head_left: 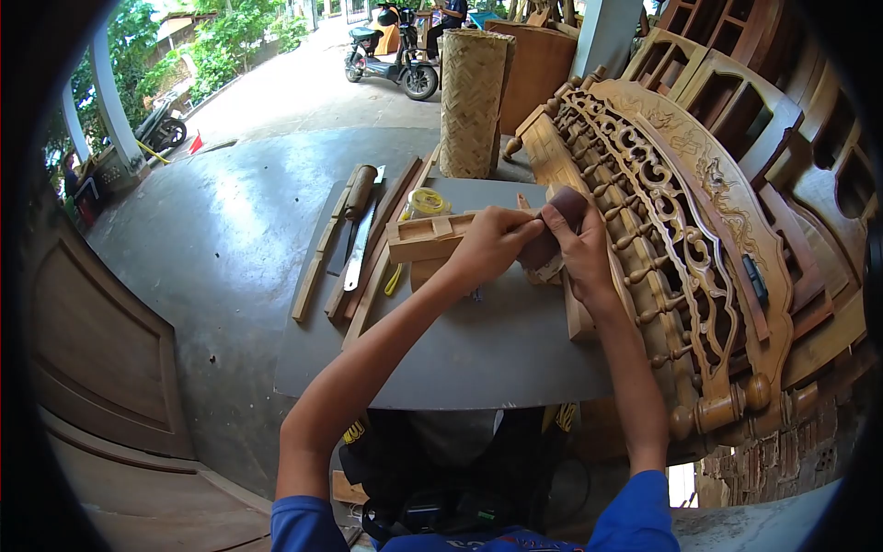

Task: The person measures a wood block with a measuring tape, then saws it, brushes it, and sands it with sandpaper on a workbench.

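Observation:
Both my hands meet over the right part of a grey table (pixel 451 368). My left hand (pixel 492 244) is closed in a pinch at the lower left edge of a dark brown sheet (pixel 567 207), which looks like sandpaper. Fingers of my right hand (pixel 584 248) wrap round the sheet's right side, with the thumb on its face. Just left of the hands lies a light wooden block (pixel 432 236) with recesses cut in its top. Behind that block is a clear jar with a yellow lid (pixel 426 202). What lies under the sheet is mostly hidden.
Wooden strips (pixel 317 267), a steel ruler (pixel 359 253) and a wooden-handled tool (pixel 360 193) lie at the table's left. A woven cylinder (pixel 471 106) stands at the back. Carved wooden panels (pixel 727 184) lean along the right. A scooter (pixel 391 64) and a seated person are beyond.

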`<state>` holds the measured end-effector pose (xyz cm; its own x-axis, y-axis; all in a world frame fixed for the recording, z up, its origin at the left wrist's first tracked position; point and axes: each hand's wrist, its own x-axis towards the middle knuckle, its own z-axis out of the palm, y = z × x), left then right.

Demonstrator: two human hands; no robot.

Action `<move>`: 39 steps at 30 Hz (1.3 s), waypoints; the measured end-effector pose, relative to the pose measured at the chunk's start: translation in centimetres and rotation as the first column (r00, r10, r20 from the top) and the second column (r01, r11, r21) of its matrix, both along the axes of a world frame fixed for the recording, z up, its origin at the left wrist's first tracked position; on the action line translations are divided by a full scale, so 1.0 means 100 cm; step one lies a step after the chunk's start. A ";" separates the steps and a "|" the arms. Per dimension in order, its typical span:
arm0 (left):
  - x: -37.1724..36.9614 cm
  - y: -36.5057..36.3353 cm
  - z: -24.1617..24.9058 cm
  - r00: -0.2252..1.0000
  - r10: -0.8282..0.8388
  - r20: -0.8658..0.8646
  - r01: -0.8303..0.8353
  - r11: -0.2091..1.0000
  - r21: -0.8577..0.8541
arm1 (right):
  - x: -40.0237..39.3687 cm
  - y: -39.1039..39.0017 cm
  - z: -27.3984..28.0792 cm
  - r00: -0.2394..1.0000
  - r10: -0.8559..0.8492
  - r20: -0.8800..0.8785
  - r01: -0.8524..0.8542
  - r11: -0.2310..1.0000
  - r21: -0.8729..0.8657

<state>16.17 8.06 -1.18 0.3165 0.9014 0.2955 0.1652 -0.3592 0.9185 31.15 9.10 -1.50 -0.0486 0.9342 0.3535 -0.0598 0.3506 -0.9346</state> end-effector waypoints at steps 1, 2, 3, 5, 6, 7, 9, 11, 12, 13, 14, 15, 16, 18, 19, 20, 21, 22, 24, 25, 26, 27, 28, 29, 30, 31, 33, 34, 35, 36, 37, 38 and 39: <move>0.000 0.000 0.000 1.000 0.005 0.009 -0.005 1.000 -0.010 | 0.001 0.000 0.002 0.998 -0.032 0.054 0.029 0.998 0.051; 0.001 -0.001 0.001 1.000 0.008 0.018 -0.007 1.000 -0.020 | 0.002 0.001 0.004 0.992 -0.068 0.106 0.057 0.993 0.104; 0.003 -0.002 0.001 1.000 0.009 0.027 -0.008 0.999 -0.031 | 0.003 0.002 0.005 0.982 -0.109 0.156 0.084 0.984 0.158; 0.008 0.001 -0.004 0.992 -0.011 0.126 0.026 0.993 -0.117 | 0.002 0.006 0.004 0.973 -0.193 0.129 0.148 0.944 0.295; 0.010 0.001 -0.004 0.984 -0.016 0.176 0.044 0.986 -0.159 | 0.002 0.008 0.003 0.967 -0.231 0.111 0.177 0.915 0.362; 0.011 0.000 -0.005 0.973 -0.041 0.226 0.082 0.982 -0.173 | 0.002 0.009 0.004 0.963 -0.251 0.099 0.195 0.901 0.388; 0.014 -0.002 -0.005 0.943 -0.084 0.322 0.155 0.968 -0.199 | 0.002 0.009 0.005 0.956 -0.286 0.071 0.228 0.871 0.436; 0.016 -0.002 -0.004 0.942 -0.030 0.336 0.127 0.954 -0.270 | 0.001 0.004 0.009 0.978 -0.210 -0.008 0.201 0.923 0.329; 0.017 -0.002 -0.004 0.940 -0.003 0.342 0.114 0.945 -0.305 | 0.000 0.001 0.010 0.983 -0.175 -0.050 0.182 0.944 0.276; 0.018 -0.001 -0.004 0.955 0.011 0.295 0.076 0.957 -0.280 | 0.000 0.001 0.010 0.984 -0.149 -0.095 0.167 0.962 0.215; 0.018 0.001 -0.004 0.969 0.026 0.247 0.039 0.967 -0.252 | 0.001 0.001 0.009 0.982 -0.126 -0.141 0.148 0.977 0.155; 0.018 -0.001 0.001 0.979 0.042 0.199 0.004 0.975 -0.223 | 0.002 0.001 0.008 0.976 -0.106 -0.188 0.126 0.987 0.095; 0.017 -0.002 0.006 0.987 0.043 0.155 -0.011 0.979 -0.205 | 0.005 0.001 0.010 0.973 -0.031 -0.230 0.029 0.999 -0.012; 0.015 -0.006 0.016 0.996 0.047 0.069 -0.034 0.985 -0.172 | 0.014 0.001 0.015 0.939 0.097 -0.329 -0.175 0.961 -0.215; 0.016 -0.004 0.010 0.997 0.039 0.066 -0.030 0.991 -0.134 | 0.012 0.000 0.014 0.948 0.055 -0.312 -0.114 0.979 -0.172; 0.017 0.000 0.001 0.998 0.033 0.062 -0.027 0.995 -0.095 | 0.009 -0.001 0.012 0.954 0.014 -0.299 -0.054 0.991 -0.126; 0.018 -0.005 0.005 0.998 0.027 0.055 -0.024 0.998 -0.055 | 0.005 -0.001 0.011 0.957 -0.027 -0.289 0.005 0.997 -0.078; 0.018 -0.011 0.009 0.999 0.041 -0.002 -0.041 0.997 -0.060 | 0.003 -0.001 0.011 0.955 -0.043 -0.293 0.020 0.997 -0.080; 0.020 -0.025 0.018 0.991 0.064 -0.117 -0.073 0.995 -0.071 | 0.000 -0.003 0.011 0.950 -0.078 -0.301 0.054 0.995 -0.087; 0.022 -0.023 0.016 0.991 0.105 -0.078 -0.105 0.994 0.000 | 0.002 -0.002 0.010 0.941 -0.043 -0.335 -0.021 0.983 -0.183; 0.024 -0.019 0.011 0.990 0.140 -0.034 -0.138 0.988 0.069 | 0.007 -0.001 0.006 0.929 -0.013 -0.370 -0.097 0.956 -0.276; 0.027 -0.017 0.007 0.985 0.172 0.014 -0.173 0.976 0.135 | 0.010 -0.001 0.001 0.914 0.011 -0.406 -0.172 0.916 -0.362; 0.027 -0.013 0.004 0.986 0.164 0.008 -0.164 0.978 0.130 | 0.011 -0.002 -0.003 0.905 0.043 -0.424 -0.202 0.920 -0.337; 0.026 -0.009 0.002 0.988 0.157 0.002 -0.156 0.980 0.125 | 0.010 -0.005 -0.009 0.895 0.077 -0.440 -0.232 0.922 -0.309; 0.025 -0.008 0.006 0.989 0.148 -0.005 -0.147 0.982 0.122 | 0.011 -0.006 -0.011 0.883 0.111 -0.456 -0.261 0.924 -0.281; 0.024 -0.009 0.010 0.989 0.117 -0.090 -0.108 0.990 0.094 | 0.014 -0.006 -0.009 0.927 0.091 -0.365 -0.195 0.946 -0.260; 0.021 -0.010 0.019 0.965 0.036 -0.259 -0.029 0.999 0.031 | 0.023 -0.005 -0.002 0.983 0.025 -0.180 -0.061 0.978 -0.198; 0.018 -0.005 0.018 0.936 0.095 -0.340 -0.003 0.966 0.259 | 0.024 -0.001 -0.001 0.993 -0.045 -0.111 0.033 0.994 -0.108; 0.013 0.005 0.015 0.901 0.172 -0.399 0.041 0.881 0.472 | 0.031 0.006 0.001 0.994 -0.093 -0.052 0.086 0.988 -0.127; 0.010 0.013 0.009 0.863 0.261 -0.433 0.101 0.750 0.654 | 0.043 0.016 0.001 0.990 -0.139 0.007 0.139 0.979 -0.146; 0.008 0.020 -0.001 0.818 0.358 -0.449 0.046 0.738 0.673 | 0.054 0.025 -0.003 0.981 -0.181 0.066 0.190 0.968 -0.163; 0.007 0.027 -0.012 0.762 0.453 -0.462 -0.009 0.722 0.692 | 0.062 0.039 -0.012 0.947 -0.286 0.145 0.304 0.946 -0.115; 0.005 0.029 -0.013 0.695 0.543 -0.471 -0.062 0.699 0.713 | 0.065 0.040 -0.014 0.937 -0.310 0.163 0.332 0.934 -0.134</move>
